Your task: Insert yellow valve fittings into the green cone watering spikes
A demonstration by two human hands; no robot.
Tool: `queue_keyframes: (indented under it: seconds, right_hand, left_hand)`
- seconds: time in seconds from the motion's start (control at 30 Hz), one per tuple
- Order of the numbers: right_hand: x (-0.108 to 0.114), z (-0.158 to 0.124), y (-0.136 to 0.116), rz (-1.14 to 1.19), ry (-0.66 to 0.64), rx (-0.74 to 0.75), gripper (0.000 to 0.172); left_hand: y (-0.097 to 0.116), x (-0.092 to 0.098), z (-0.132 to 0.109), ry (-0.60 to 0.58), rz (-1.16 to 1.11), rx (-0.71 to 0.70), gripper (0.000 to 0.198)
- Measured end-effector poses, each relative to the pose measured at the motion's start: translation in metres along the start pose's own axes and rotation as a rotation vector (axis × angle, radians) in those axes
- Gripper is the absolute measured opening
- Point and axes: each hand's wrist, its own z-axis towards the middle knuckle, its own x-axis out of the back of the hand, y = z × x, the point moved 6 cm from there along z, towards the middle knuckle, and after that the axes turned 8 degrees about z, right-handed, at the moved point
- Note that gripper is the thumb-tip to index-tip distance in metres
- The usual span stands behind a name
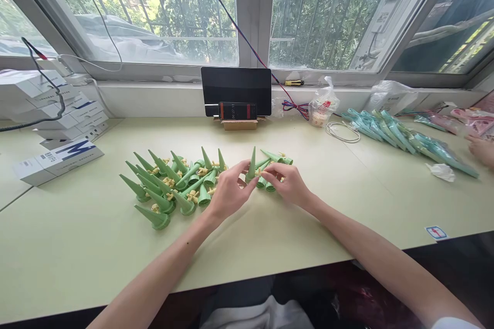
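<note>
A green plastic cone point(252, 165) stands point up between the fingers of my left hand point(230, 191), which is closed around its base. From the other side my right hand point(292, 185) pinches a small yellow plastic piece point(259, 172) against the cone's lower side. Whether the two parts are joined cannot be made out. To the left of my hands lies a spread of green cones point(160, 202), with small yellow pieces point(169, 182) among them. Several more green cones point(272, 156) lie just behind and under my right hand, partly hidden by it.
A tablet point(236, 85) with a phone point(237, 111) before it leans at the window. White boxes point(57, 160) are stacked at left. A wrapped cup point(319, 110), a coiled cable point(343, 132) and bagged teal items point(389, 131) lie at right, near another person's hand point(482, 150).
</note>
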Motion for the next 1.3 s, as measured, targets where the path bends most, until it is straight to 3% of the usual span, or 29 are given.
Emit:
queue_keyframes:
  seconds: [0.17, 0.63, 0.97, 1.3]
  right_hand:
    - [0.0006, 0.0006, -0.0008, -0.024, -0.003, 0.006, 0.034]
    - [-0.0008, -0.0004, -0.0031, 0.003, -0.016, 0.017, 0.02]
    - [-0.0018, 0.0004, -0.0008, -0.014, -0.024, 0.013, 0.032]
    - [-0.0011, -0.001, -0.0045, 0.01, -0.01, 0.011, 0.021]
  left_hand:
    - [0.0023, 0.0003, 0.0002, -0.002, -0.005, -0.011, 0.028]
    - [-0.0013, -0.0005, 0.0002, 0.028, 0.011, -0.017, 0.027]
    - [0.0007, -0.0006, -0.0008, 0.024, 0.0, -0.038, 0.028]
    - [0.0003, 0.0007, 0.0001, 0.03, -0.011, -0.025, 0.028]
